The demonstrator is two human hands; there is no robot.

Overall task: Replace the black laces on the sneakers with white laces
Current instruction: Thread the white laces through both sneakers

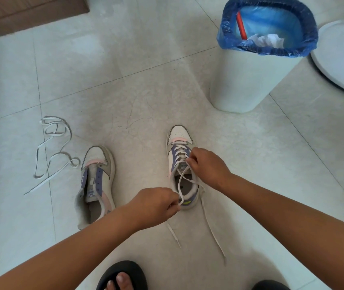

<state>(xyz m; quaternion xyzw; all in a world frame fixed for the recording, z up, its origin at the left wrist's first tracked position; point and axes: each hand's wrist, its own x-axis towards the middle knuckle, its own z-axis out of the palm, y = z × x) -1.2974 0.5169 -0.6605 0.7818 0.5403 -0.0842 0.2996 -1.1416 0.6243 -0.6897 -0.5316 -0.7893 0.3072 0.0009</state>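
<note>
Head view: pale tiled floor (125, 84), scuffed, with loose hairs at centre. Right sneaker (182, 164) at 3 o'clock of centre carries a white lace (211, 222); right hand (206, 166) pinches it at the tongue, left hand (156, 204) pinches a strand near the heel. Unlaced sneaker (95, 185) lies at 8 o'clock, spare white lace (51, 151) at 9. Lined bin (257, 49) at 1 o'clock; cardboard box (31, 11) at 11.

the pale tiled floor (125, 70) carries two sneakers: a laceless one (96, 185) on the left, a white-laced one (182, 168) to its right. a loose white lace (51, 151) lies further left. a lined bin (257, 59) stands beyond, beside what may be a round white base (342, 59), and a cardboard box (31, 11).
</note>
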